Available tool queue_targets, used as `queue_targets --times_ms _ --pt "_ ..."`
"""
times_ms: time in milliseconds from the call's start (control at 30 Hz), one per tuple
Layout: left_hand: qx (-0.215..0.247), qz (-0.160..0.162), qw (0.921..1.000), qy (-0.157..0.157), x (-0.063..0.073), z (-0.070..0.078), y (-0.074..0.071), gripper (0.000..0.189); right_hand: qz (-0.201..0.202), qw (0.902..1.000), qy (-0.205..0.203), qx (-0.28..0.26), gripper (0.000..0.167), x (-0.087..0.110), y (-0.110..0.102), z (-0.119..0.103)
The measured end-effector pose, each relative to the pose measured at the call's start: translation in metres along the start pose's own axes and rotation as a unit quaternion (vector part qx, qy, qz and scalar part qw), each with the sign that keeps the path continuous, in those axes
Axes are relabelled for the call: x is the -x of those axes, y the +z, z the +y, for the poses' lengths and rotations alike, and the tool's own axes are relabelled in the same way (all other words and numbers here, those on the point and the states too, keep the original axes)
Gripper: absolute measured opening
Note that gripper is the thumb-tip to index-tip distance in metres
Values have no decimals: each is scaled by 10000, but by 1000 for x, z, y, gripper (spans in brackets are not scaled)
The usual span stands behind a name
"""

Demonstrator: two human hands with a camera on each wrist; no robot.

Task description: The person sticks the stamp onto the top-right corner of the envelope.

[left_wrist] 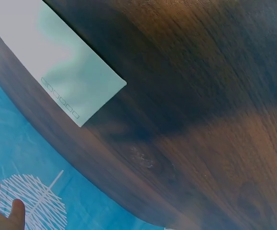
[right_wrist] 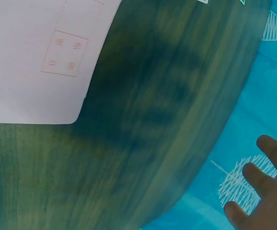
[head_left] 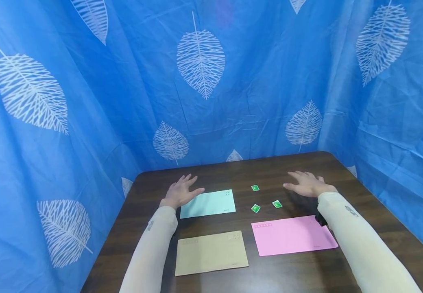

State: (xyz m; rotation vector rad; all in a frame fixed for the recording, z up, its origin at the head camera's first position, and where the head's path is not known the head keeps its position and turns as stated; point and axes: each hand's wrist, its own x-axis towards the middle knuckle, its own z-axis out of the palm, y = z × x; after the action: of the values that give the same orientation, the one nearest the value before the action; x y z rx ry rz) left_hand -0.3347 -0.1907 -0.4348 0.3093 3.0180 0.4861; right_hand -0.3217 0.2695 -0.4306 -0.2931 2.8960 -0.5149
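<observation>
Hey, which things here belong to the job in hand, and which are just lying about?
Likely the job, near the left hand and right hand:
Mint envelope
Pink envelope
Tan envelope
Three small green pieces

Probably just surroundings, nothing else lying loose:
Brown table
Blue leaf-print curtain

A pale envelope (left_wrist: 57,55) lies on the table (left_wrist: 215,158).

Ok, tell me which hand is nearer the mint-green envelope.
Left. The left hand is at the left end of the mint-green envelope; the right hand is well off to its right, beyond the small green squares.
</observation>
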Motion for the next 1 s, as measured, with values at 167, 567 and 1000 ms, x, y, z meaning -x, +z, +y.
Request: queue_targets --times_ms 167,567,1000 --pt "92 -4 9999 57 1 7 -1 79 27 10000 27 23 85 4 0 0" --pt "53 74 9997 205 5 18 1 78 8 9999 -8 110 85 5 1 -3" --pt "97 47 9996 256 8 28 5 77 24 10000 -63 25 87 9 4 1"
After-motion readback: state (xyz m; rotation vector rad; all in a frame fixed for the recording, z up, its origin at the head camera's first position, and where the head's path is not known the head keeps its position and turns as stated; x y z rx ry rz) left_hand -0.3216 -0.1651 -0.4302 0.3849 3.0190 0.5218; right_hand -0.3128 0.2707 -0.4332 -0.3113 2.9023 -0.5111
